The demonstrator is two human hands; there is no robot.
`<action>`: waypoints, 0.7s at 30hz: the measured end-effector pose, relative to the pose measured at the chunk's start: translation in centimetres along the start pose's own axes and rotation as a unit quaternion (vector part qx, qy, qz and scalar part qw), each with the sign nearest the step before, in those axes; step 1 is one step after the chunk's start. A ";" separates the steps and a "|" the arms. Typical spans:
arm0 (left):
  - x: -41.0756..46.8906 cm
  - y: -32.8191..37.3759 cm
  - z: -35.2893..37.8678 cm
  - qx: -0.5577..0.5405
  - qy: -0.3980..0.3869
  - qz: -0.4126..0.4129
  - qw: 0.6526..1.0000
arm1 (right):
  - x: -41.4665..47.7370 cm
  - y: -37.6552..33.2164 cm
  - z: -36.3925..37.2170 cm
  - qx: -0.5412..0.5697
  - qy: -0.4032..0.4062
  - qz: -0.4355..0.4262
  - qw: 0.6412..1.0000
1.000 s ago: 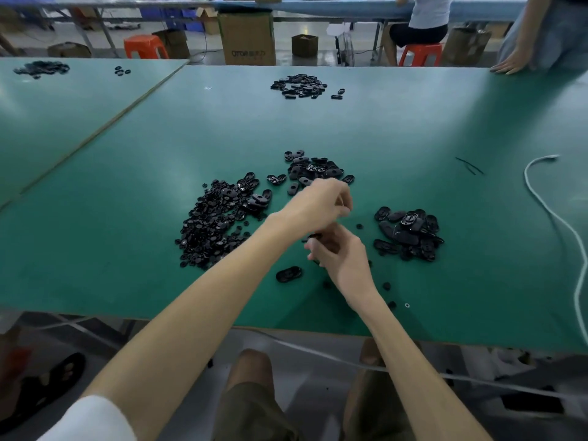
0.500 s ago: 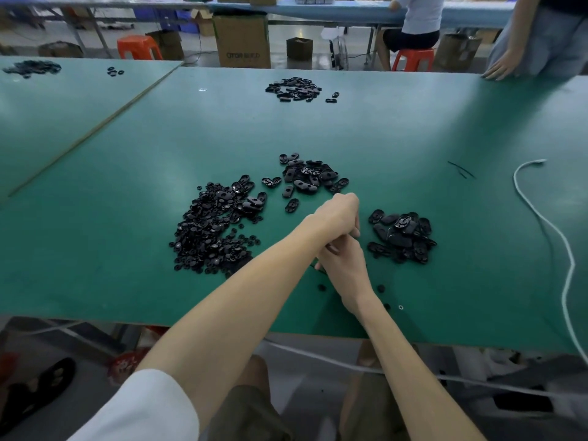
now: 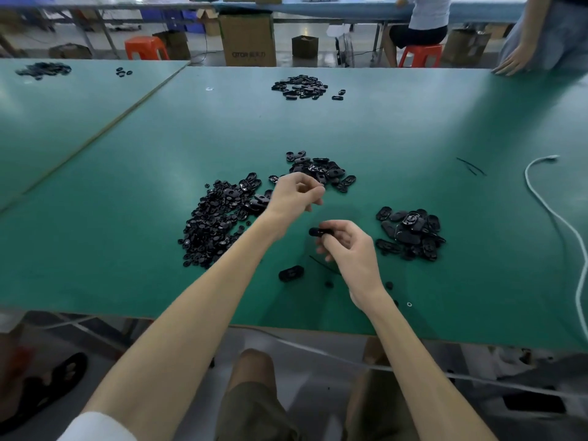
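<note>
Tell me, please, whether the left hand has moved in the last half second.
Yes: the left hand has left the right hand and gone away from the person, to the middle pile of black parts.

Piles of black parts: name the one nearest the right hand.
The oval-shell pile right of the right hand; the small-parts heap and the middle pile beyond the left hand lie farther.

Worktop (image 3: 127, 249): small-parts heap (image 3: 216, 224) at left, shell heap (image 3: 321, 170) behind centre, third heap (image 3: 410, 233) at right, far heap (image 3: 300, 87) well behind all. Left hand (image 3: 294, 194) just before the shell heap. Right hand (image 3: 350, 249) nearer, left of the third heap, held shell (image 3: 319, 232) in its fingers (image 3: 337, 226). Lone shell (image 3: 291, 273) near front edge. Cable (image 3: 541, 198) along right side.
</note>
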State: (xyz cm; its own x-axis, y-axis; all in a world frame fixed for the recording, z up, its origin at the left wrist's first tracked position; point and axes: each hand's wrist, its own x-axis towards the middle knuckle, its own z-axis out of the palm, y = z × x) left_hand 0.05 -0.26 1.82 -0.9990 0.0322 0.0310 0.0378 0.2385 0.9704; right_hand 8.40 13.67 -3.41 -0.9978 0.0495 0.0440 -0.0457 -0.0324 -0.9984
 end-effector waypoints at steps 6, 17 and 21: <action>-2.1 -2.6 -1.4 -0.111 0.029 0.001 0.993 | 0.1 0.1 0.0 0.018 0.007 -0.007 1.000; -3.9 -5.6 0.0 -0.123 0.065 0.046 0.989 | 0.2 0.4 -0.1 0.041 0.034 -0.014 0.998; -4.0 -5.9 0.1 -0.121 0.062 0.065 0.989 | 0.4 0.6 -0.1 0.032 0.053 -0.016 0.998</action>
State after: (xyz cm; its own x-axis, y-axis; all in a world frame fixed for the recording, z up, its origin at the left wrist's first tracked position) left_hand 3.81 -1.74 -4.04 -0.9818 -0.0746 0.1746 0.1750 0.0011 0.9846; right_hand 7.94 13.75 -4.04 -0.9854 0.1562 0.0684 -0.0837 -0.0932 -0.9921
